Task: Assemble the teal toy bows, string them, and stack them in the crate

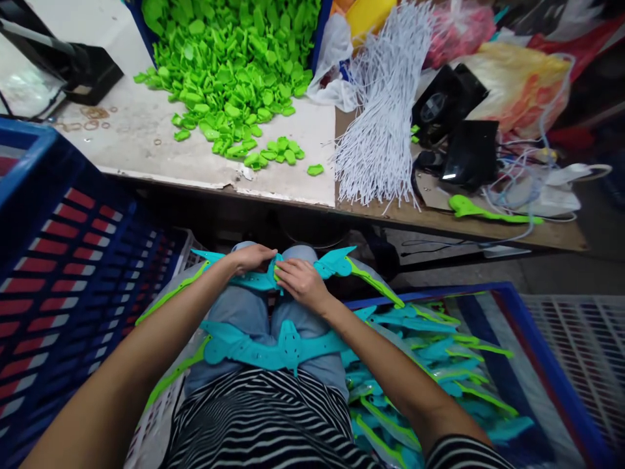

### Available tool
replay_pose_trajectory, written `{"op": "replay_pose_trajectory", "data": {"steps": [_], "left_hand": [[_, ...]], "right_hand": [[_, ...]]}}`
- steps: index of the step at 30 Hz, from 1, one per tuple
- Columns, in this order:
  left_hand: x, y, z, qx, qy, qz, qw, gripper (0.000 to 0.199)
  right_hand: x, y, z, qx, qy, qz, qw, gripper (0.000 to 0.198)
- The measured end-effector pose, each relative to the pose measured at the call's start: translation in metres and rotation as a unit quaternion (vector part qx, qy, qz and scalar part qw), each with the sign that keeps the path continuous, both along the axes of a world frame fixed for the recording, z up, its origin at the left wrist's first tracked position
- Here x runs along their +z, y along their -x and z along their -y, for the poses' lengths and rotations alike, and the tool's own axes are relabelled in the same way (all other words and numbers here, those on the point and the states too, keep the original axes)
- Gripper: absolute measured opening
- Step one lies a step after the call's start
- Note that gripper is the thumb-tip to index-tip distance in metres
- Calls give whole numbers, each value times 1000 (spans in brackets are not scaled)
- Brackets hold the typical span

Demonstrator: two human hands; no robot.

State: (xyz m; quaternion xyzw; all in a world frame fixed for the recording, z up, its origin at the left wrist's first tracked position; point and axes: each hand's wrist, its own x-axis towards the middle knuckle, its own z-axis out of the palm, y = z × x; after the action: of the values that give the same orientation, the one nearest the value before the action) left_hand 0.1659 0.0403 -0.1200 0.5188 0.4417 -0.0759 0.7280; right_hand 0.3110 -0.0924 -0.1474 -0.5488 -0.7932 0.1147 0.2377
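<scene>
Across my knees lies a turquoise winged plastic piece (334, 262) with lime-green strips along its wing edges. Both hands meet at its middle. My left hand (254, 258) is closed, its fingertips pinching the far side of the centre. My right hand (301, 281) has its fingers pressed together on a small lime-green plastic part (277, 272) at that centre; the fingers partly cover it. Nearer my waist, a second turquoise winged piece (312, 346) rests on my lap, its middle bare of green, with a green strip on its left wing.
A heap of small green parts (234, 85) spills from a blue bin onto the worktable (161, 156). White ties (385, 117) and black devices (471, 153) are to the right. A blue crate (73, 260) stands left; winged pieces (439, 371) fill a bin on my right.
</scene>
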Motion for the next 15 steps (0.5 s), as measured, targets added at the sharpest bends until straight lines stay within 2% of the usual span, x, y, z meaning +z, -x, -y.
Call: {"op": "replay_pose_trajectory", "data": {"steps": [4, 7, 11, 13, 15], "left_hand": [[1, 3, 1, -32, -31, 20, 999, 28], [3, 4, 3, -70, -85, 29, 994, 36], [2, 2, 8, -77, -146, 5, 986, 46], [-1, 1, 8, -81, -175, -8, 981, 47], [-4, 1, 6, -85, -207, -13, 974, 47]], "right_hand": [[-6, 8, -5, -58, 13, -61, 996, 23], [-7, 12, -7, -112, 51, -145, 982, 21], [-6, 10, -14, -181, 177, -213, 944, 54], [-6, 10, -19, -173, 216, -207, 938, 61], [-5, 10, -21, -164, 219, -182, 944, 63]]}}
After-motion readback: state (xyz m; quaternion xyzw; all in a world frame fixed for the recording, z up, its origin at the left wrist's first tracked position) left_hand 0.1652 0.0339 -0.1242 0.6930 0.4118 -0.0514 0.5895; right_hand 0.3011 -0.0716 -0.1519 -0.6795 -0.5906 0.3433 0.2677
